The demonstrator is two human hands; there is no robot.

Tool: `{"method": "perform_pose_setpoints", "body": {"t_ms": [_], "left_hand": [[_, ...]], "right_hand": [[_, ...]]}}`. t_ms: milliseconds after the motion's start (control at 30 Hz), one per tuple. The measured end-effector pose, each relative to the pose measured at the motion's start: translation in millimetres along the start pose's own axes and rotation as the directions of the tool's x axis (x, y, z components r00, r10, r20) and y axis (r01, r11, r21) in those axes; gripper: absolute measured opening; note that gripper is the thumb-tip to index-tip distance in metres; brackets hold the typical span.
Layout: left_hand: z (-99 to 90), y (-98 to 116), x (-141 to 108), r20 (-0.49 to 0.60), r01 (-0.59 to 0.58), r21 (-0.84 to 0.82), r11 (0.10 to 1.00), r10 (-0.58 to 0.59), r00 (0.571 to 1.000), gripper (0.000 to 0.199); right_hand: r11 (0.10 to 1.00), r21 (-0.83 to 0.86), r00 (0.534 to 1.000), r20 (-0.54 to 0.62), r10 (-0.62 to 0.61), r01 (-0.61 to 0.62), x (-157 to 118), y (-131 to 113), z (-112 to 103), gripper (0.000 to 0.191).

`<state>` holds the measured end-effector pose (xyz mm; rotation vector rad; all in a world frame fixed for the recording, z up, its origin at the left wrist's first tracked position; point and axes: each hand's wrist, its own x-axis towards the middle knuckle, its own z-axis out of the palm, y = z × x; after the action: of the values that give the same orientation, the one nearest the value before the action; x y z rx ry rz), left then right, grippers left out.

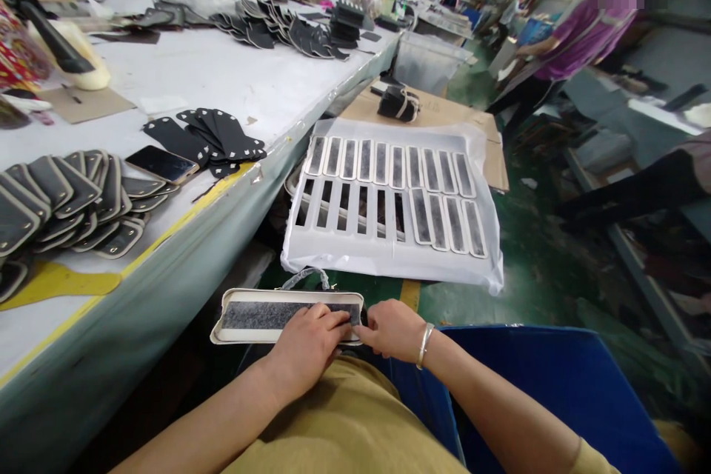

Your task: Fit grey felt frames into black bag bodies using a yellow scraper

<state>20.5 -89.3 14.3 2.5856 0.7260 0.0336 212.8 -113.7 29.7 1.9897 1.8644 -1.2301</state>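
On my lap lies a long cream-edged piece (249, 315) with a dark grey speckled strip along its middle; a clear-wrapped loop (308, 278) sticks up behind it. My left hand (314, 337) rests on the right part of the strip, fingers bent and close together, pressing down on it. At the piece's right end is my right hand (389, 327), with a bracelet on the wrist; its fingers are curled, thumb and forefinger at the corner. Ahead, a white sheet (355, 244) carries rows of pale-edged dark strips (397, 163), with open slots at its front left.
The long white table (194, 81) on the left holds stacked dark pieces (72, 196), black straps (216, 133) and a phone (161, 163). A blue bin (544, 378) stands at my right. A person in purple (589, 37) is at the back right.
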Motion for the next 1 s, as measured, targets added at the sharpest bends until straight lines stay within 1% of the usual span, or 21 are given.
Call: {"method": "perform_pose_setpoints", "body": {"t_ms": [67,133,233,267,367,433,533,567,633,700,767,900,1000], "left_hand": [[0.1,-0.6,0.1,0.000,-0.004,0.002,1.000,0.004,1.000,0.036],[0.1,-0.8,0.0,-0.007,-0.007,0.003,1.000,0.007,1.000,0.034],[-0.2,-0.3,0.3,-0.013,-0.004,0.019,1.000,0.004,1.000,0.029],[-0.4,0.0,0.5,-0.009,-0.003,0.029,1.000,0.003,1.000,0.029],[-0.3,-0.2,0.7,0.009,-0.006,0.046,0.999,0.006,1.000,0.029],[0.3,-1.3,0.4,0.013,-0.009,0.042,0.999,0.008,1.000,0.029],[1.4,-3.7,-1.3,0.013,-0.013,0.031,0.999,0.013,1.000,0.030],[1.6,-4.4,-2.0,0.012,-0.016,0.026,1.000,0.015,1.000,0.032],[1.7,-5.3,-3.4,0.011,-0.017,0.014,1.000,0.017,1.000,0.037],[1.8,-5.6,-4.6,0.010,-0.012,0.002,1.000,0.012,1.000,0.042],[2.2,-5.6,-5.2,0.012,-0.008,-0.006,1.000,0.008,1.000,0.045],[2.8,-6.2,-3.7,0.016,-0.015,-0.010,1.000,0.015,1.000,0.045],[0.1,-7.1,-0.8,0.025,-0.020,-0.019,1.000,0.021,0.999,0.044]], "right_hand": [[0.983,-0.181,0.998,-0.047,-0.037,0.028,-2.7,-7.6,-2.3,0.036],[0.953,-0.302,0.994,-0.099,-0.038,0.007,-4.2,-10.8,0.3,0.035],[0.917,-0.396,0.985,-0.171,-0.023,-0.047,-6.3,-10.2,10.1,0.034],[0.907,-0.418,0.984,-0.176,-0.033,-0.045,-7.4,-9.4,13.5,0.032],[0.885,-0.466,0.985,-0.141,-0.099,0.023,-11.0,-7.2,21.2,0.027],[0.919,-0.394,0.983,-0.160,-0.091,0.021,-12.6,-6.3,24.2,0.027],[0.983,-0.175,0.969,-0.248,0.002,-0.047,-12.0,-5.5,26.1,0.031],[0.991,-0.126,0.967,-0.254,0.018,-0.051,-11.1,-5.2,26.2,0.031],[0.997,-0.074,0.974,-0.227,0.012,-0.029,-9.0,-4.0,26.0,0.029],[1.000,-0.025,0.981,-0.194,-0.004,-0.001,-7.2,-1.8,26.3,0.027],[0.999,0.052,0.980,-0.197,0.010,0.000,-6.3,1.6,28.7,0.027],[0.975,0.222,0.961,-0.271,0.056,0.006,-6.8,9.6,41.3,0.030],[0.928,0.371,0.947,-0.309,0.084,0.039,-7.2,12.9,50.6,0.031]]}}
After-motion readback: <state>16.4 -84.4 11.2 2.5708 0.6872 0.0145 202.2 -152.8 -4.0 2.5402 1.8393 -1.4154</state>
